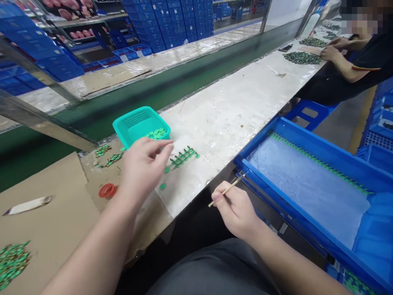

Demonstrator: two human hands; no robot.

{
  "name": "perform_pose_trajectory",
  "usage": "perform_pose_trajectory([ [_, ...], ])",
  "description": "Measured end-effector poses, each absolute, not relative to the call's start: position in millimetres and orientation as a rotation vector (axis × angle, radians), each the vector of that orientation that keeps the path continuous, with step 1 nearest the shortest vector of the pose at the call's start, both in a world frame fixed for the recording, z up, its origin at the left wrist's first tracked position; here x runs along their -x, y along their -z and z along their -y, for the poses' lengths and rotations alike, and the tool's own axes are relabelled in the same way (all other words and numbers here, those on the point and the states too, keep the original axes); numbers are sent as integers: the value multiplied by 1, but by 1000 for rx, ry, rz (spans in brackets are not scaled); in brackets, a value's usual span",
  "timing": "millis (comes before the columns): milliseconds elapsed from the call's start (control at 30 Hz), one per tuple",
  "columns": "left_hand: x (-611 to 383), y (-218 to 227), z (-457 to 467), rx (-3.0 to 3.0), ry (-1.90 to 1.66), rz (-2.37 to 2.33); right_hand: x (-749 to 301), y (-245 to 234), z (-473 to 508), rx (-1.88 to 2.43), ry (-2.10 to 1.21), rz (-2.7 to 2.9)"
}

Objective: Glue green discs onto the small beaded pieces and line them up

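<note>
My left hand hovers over the white bench, fingers curled and pinched together just in front of a teal basket holding small green discs. What the fingers hold is hidden. A short row of green pieces lies right of that hand, with two loose discs nearer me. My right hand is at the bench's near edge, closed on a thin wooden stick that points up and right toward a blue tray.
The blue tray has a white liner and a line of green pieces along its far side. Cardboard covers the left bench, with an orange cap, a white tube and green piles. Another person's hands work at far right. A green conveyor runs behind.
</note>
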State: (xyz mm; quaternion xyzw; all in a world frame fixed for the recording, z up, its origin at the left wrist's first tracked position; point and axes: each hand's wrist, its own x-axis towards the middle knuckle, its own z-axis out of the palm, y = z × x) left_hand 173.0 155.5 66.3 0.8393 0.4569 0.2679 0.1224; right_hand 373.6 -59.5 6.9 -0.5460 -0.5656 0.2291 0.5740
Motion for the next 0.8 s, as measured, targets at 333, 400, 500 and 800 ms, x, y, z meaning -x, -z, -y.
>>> perform_pose_trajectory([
  [333,-111,-47,-106,-2426,-314,-1422,-362,-20,64,1387,-606,1308],
  [400,-115,-42,-99,-2395,-316,-1429,-356,-22,67,1377,-569,1324],
  [500,-107,-44,-88,-2323,-318,-1407,-348,-22,73,1408,-559,1343],
  [800,-8,-21,-31,-2256,-594,-1475,-325,-45,78,869,-1457,1215],
])
